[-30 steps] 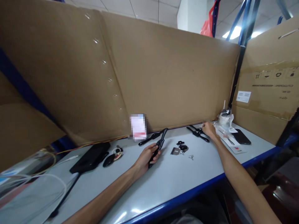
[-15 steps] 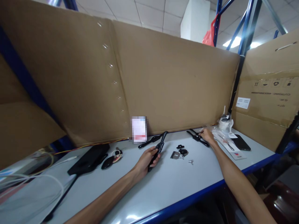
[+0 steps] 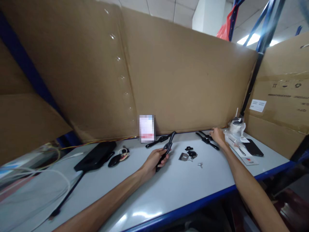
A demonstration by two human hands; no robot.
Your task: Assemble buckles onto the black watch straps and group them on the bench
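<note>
My left hand (image 3: 152,162) is wrapped round a long black plastic bar (image 3: 167,149) that slants up and away over the grey table (image 3: 173,188). A second black bar (image 3: 156,141) lies just behind it. My right hand (image 3: 218,136) reaches to the far right and rests on a pair of crossed black bars (image 3: 207,140); its fingers are curled over them. Between my hands lie small black and metal parts (image 3: 188,155) and a little wing screw (image 3: 200,165).
A tall cardboard wall (image 3: 169,80) closes the back of the table. A black case (image 3: 96,155) and a key fob (image 3: 118,159) lie at the left beside white cables (image 3: 36,183). A plastic bag (image 3: 236,127), a phone (image 3: 253,148) and a cardboard box (image 3: 280,109) stand at the right.
The view has shifted slightly; my left hand has lifted the black bar a little. My right hand stays on the crossed black bars.
</note>
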